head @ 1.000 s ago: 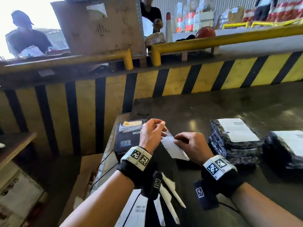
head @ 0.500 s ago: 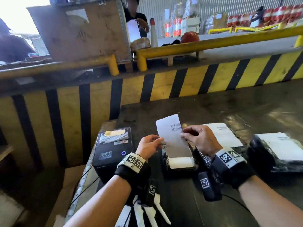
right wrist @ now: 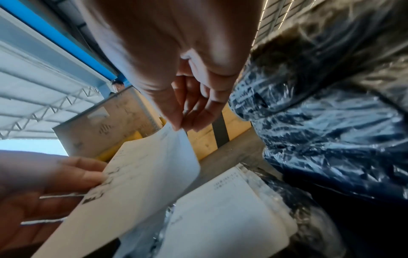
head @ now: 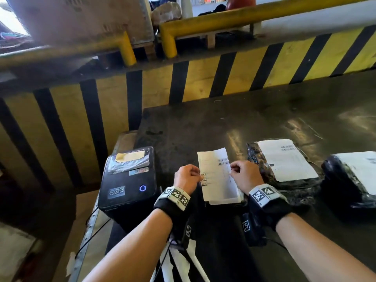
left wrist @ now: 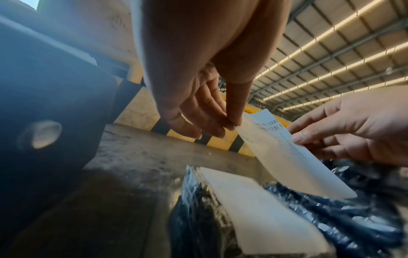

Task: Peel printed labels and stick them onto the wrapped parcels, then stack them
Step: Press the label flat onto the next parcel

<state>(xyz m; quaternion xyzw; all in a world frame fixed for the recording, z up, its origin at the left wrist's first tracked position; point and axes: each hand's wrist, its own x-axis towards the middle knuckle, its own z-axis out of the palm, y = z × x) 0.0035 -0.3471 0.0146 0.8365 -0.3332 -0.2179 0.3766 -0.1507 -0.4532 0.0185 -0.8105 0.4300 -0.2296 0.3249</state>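
Between the 2 hands: a printed label (head: 218, 176) is held up off the table, slanted, its far end with the barcodes raised.
Left hand (head: 186, 177): pinches the label's left edge between thumb and fingertips (left wrist: 229, 122) — a narrow, closed grip.
Right hand (head: 245, 174): pinches the opposite edge the same way, the thumb meeting the fingers (right wrist: 176, 122) at the paper.
Below the grip: a wrapped parcel (left wrist: 220, 218) in dark shiny film lies just under the held label; a white sheet already sits on its top face. I cannot tell whether that sheet is an applied label or loose backing.
Right of the grip: 2 more wrapped parcels — the labelled parcel (head: 284, 159) close by and the far parcel (head: 356, 176) beyond it, each showing a white label on top; they lie side by side, and whether the nearer is a stack I cannot tell.
Left of the grip: the label printer (head: 128, 178), blue light on.
Nearer the body than the grip: loose white strips (head: 179, 267), probably peeled backing.
Progress: judging by this, at least 2 parcels are labelled; 1 label is in hand and not yet pressed down, and stacking looks unfinished.
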